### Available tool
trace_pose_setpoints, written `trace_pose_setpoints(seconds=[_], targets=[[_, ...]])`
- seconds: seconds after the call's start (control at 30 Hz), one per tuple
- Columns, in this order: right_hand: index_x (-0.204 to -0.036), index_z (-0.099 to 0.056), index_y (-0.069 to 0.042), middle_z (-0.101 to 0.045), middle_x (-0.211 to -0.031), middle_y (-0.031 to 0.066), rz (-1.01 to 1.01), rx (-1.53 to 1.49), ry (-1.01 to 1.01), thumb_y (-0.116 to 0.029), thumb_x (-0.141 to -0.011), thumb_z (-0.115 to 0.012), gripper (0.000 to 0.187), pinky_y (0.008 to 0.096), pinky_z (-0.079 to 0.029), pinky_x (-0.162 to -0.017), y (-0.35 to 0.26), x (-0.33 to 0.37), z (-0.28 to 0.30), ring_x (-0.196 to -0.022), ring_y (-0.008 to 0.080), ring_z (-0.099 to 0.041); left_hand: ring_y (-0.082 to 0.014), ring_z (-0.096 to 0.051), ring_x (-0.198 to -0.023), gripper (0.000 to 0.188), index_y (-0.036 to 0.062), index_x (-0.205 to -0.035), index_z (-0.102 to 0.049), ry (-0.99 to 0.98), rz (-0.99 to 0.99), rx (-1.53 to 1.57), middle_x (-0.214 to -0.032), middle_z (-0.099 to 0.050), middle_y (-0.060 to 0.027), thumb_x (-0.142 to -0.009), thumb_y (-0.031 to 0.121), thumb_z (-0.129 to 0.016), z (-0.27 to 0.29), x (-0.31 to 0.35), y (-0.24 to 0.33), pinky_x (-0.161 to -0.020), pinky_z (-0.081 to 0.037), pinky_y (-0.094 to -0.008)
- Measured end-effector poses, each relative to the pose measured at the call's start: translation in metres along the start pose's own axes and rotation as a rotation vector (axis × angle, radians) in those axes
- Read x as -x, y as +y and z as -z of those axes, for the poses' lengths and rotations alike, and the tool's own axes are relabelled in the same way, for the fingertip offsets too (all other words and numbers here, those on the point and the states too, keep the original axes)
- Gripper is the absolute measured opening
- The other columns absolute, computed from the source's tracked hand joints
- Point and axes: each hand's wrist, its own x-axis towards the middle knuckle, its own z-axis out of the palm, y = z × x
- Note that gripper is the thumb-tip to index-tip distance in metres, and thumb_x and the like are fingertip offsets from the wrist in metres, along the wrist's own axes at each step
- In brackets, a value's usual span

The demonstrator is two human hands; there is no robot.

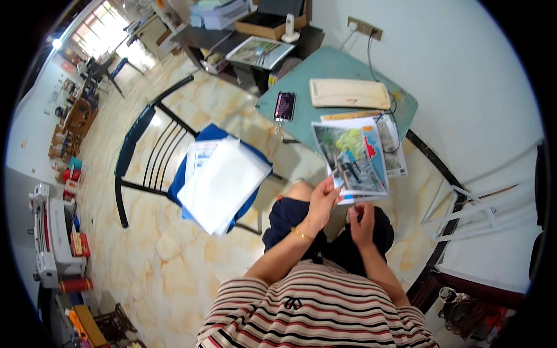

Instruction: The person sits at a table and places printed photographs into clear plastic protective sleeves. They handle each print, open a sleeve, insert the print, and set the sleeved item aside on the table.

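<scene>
The marbled tile floor in this room looks pretty slick, so any dropped paper could skate off. Going left to right: the smooth white paper pile sits skewed on the blue seat of a chair with thin dark tubing, sheets poking past the seat's edge. One bump and they might slide. The phone, a flat dark slab, is near the tabletop's left corner, so a stray elbow could catch it. Left hand pinches the shiny-looking photo sheet by its near left corner, with the sheet hanging past the tabletop's near edge. Gripping just one corner could crease it or let the stack fan out. The long cream machine, plasticky with rounded corners, sits toward the wall-side edge. Right hand is loosely curled just below the sheet; can't tell if it's touching. The skinny dark cord near the right corner could snag paper.
</scene>
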Motion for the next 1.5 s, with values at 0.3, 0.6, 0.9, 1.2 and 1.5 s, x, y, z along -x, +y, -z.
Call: trace_pose_setpoints(seconds=[0.3, 0.6, 0.9, 1.2, 1.5], targets=[[-0.115, -0.051, -0.009, -0.062, -0.099, 0.006, -1.109, -1.094, 0.046, -0.024, -0.094, -0.051, 0.025, 0.0362, -0.053, -0.067, 0.021, -0.004, -0.011, -0.084, 0.0204, -0.062, -0.0119, -0.059, -0.087, 0.035, 0.0043, -0.124, -0.052, -0.277, 0.025, -0.397, -0.098, -0.062, -0.0031, -0.089, 0.004, -0.057, 0.045, 0.043, 0.03, -0.076, -0.05, -0.0255], [-0.11, -0.05, -0.009, -0.059, -0.092, 0.0059, -0.965, -0.892, 0.107, -0.013, -0.091, -0.054, 0.019, 0.0304, -0.053, -0.049, 0.031, 0.001, 0.009, -0.073, 0.0186, -0.061, -0.0332, -0.04, -0.124, 0.067, 0.0135, -0.124, -0.05, 0.761, -0.529, -2.065, -0.13, -0.048, -0.0083, -0.063, 0.019, -0.078, 0.212, 0.03, 0.11, -0.097, -0.037, -0.0476], [-0.101, -0.05, -0.006, -0.058, -0.088, 0.0073, -0.866, -0.983, 0.051, -0.013, -0.09, -0.058, 0.015, 0.04, -0.057, -0.065, 0.053, -0.044, 0.022, -0.078, 0.0211, -0.062, -0.028, -0.056, -0.105, 0.036, 0.0115, -0.097, -0.065, 0.64, -0.512, -1.809, -0.108, -0.061, -0.0068, -0.064, 0.018, -0.077, 0.248, 0.034, 0.109, -0.083, -0.048, -0.0379], [-0.101, -0.051, -0.005, -0.059, -0.093, 0.0096, -0.97, -0.999, 0.03, -0.012, -0.091, -0.056, 0.013, 0.0404, -0.055, -0.073, 0.077, -0.04, 0.023, -0.086, 0.0238, -0.062, -0.0184, -0.055, -0.051, 0.034, 0.0025, -0.065, -0.058, 0.842, -0.367, -1.366, -0.058, -0.06, -0.0086, -0.074, 0.029, -0.077, 0.259, 0.047, 0.12, -0.054, -0.045, -0.0307], [-0.099, -0.051, -0.001, -0.062, -0.094, 0.0155, -1.098, -0.926, -0.241, -0.019, -0.092, -0.054, 0.019, 0.0383, -0.055, -0.073, 0.084, -0.038, 0.027, -0.085, 0.0263, -0.064, -0.0064, -0.04, -0.054, 0.035, 0.0051, -0.066, -0.054, 0.654, -0.374, -0.679, -0.059, -0.049, 0.0052, -0.087, 0.029, -0.067, 0.275, 0.05, 0.128, -0.051, -0.037, -0.0234]])
